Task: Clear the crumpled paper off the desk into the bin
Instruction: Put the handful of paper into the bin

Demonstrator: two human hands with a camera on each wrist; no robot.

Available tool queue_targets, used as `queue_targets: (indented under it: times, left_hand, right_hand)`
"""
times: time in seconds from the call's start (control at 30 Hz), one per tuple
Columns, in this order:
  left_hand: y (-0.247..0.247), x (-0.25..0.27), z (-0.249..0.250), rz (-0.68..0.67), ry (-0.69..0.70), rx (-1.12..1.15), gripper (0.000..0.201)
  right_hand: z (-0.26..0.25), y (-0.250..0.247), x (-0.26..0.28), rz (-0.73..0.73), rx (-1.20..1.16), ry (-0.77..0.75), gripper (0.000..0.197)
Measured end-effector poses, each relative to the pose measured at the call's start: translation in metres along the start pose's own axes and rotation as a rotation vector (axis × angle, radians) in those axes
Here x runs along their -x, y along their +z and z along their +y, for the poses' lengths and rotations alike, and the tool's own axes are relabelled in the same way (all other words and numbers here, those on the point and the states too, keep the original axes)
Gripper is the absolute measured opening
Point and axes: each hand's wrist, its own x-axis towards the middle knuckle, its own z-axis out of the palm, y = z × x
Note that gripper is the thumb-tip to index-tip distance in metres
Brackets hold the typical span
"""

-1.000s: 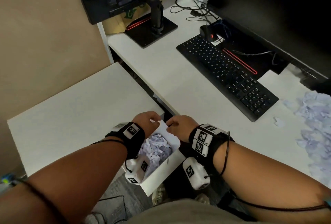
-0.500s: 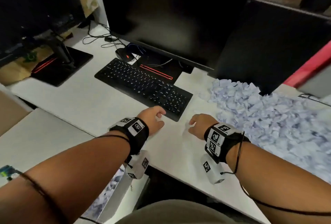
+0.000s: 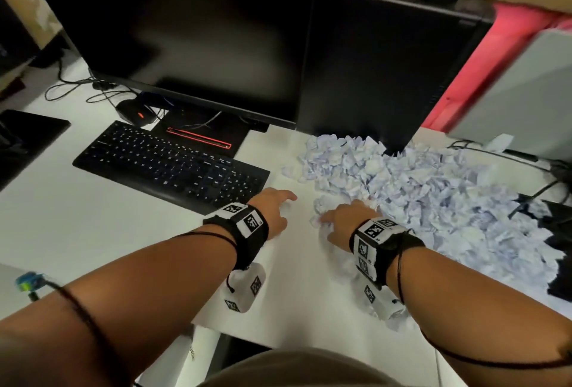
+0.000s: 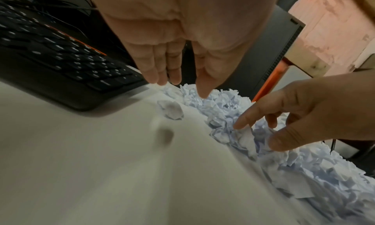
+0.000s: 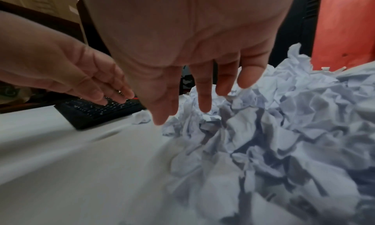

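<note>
A big pile of crumpled pale paper (image 3: pixel 418 194) covers the right part of the white desk (image 3: pixel 93 231). My right hand (image 3: pixel 346 210) reaches onto the pile's near left edge. Its fingers are spread and nearly straight over the paper (image 5: pixel 263 132), and the fingertips (image 4: pixel 241 124) touch crumpled balls without closing. My left hand (image 3: pixel 289 197) hovers open and empty just left of the pile, by the keyboard's right corner. One loose paper ball (image 4: pixel 171 109) lies on the desk under the left fingertips (image 4: pixel 202 93). A white edge below the desk front (image 3: pixel 198 352) may be the bin.
A black keyboard (image 3: pixel 170 166) lies to the left of the hands. A dark monitor (image 3: pixel 185 30) and a black computer tower (image 3: pixel 387 70) stand behind the pile. Cables (image 3: pixel 526 163) run along the right side. Bare desk (image 3: pixel 294 278) lies under my wrists.
A second ago both hands were down over the paper-filled bin beside the desk, pinching a white scrap. They have since moved up and right across the desk to the pile, now empty.
</note>
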Motion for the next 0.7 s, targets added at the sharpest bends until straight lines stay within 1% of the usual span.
queue_targets:
  times: [0.07, 0.13, 0.23, 0.27, 0.3, 0.4, 0.43, 0.47, 0.5, 0.57, 0.6, 0.63, 0.67, 0.7]
  left_hand:
    - [0.006, -0.008, 0.001, -0.020, 0.004, -0.020, 0.061]
    - [0.011, -0.016, 0.001, -0.029, -0.001, -0.066, 0.063]
    - [0.019, -0.027, 0.000, -0.072, -0.055, -0.137, 0.062]
    - [0.022, -0.030, -0.002, -0.098, -0.069, -0.154, 0.062]
    - [0.025, -0.033, -0.005, -0.124, -0.081, -0.171, 0.060]
    - [0.027, -0.039, -0.010, -0.141, -0.096, -0.204, 0.048]
    - [0.027, -0.041, -0.011, -0.142, -0.093, -0.225, 0.041]
    - [0.026, -0.042, -0.011, -0.148, -0.091, -0.249, 0.034]
    - [0.026, -0.044, -0.010, -0.149, -0.092, -0.263, 0.028]
    - [0.025, -0.046, -0.009, -0.117, -0.096, -0.241, 0.021]
    - [0.024, -0.047, -0.007, -0.093, -0.100, -0.228, 0.020]
    - [0.025, -0.049, -0.005, -0.064, -0.095, -0.217, 0.021]
    - [0.025, -0.051, -0.001, -0.044, -0.081, -0.209, 0.023]
    - [0.026, -0.053, 0.004, -0.037, -0.060, -0.201, 0.025]
  right_hand:
    - [-0.004, -0.002, -0.006, -0.006, 0.016, -0.016, 0.043]
    - [-0.006, -0.005, -0.011, 0.053, 0.017, -0.008, 0.035]
    - [-0.001, -0.013, -0.017, 0.159, -0.082, 0.006, 0.042]
    - [0.001, -0.017, -0.018, 0.190, -0.122, 0.008, 0.041]
    - [0.003, -0.021, -0.021, 0.217, -0.157, 0.009, 0.036]
    - [0.006, -0.029, -0.029, 0.276, -0.240, -0.016, 0.020]
    - [0.007, -0.029, -0.032, 0.285, -0.293, -0.027, 0.019]
    - [0.008, -0.030, -0.036, 0.288, -0.356, -0.040, 0.024]
    - [0.009, -0.029, -0.039, 0.265, -0.394, -0.056, 0.034]
    - [0.009, -0.029, -0.049, 0.142, -0.367, -0.095, 0.053]
    - [0.008, -0.030, -0.054, 0.064, -0.299, -0.107, 0.055]
    - [0.007, -0.031, -0.058, 0.000, -0.207, -0.109, 0.053]
    - [0.007, -0.032, -0.061, -0.036, -0.132, -0.107, 0.050]
    - [0.007, -0.031, -0.061, -0.034, -0.090, -0.109, 0.048]
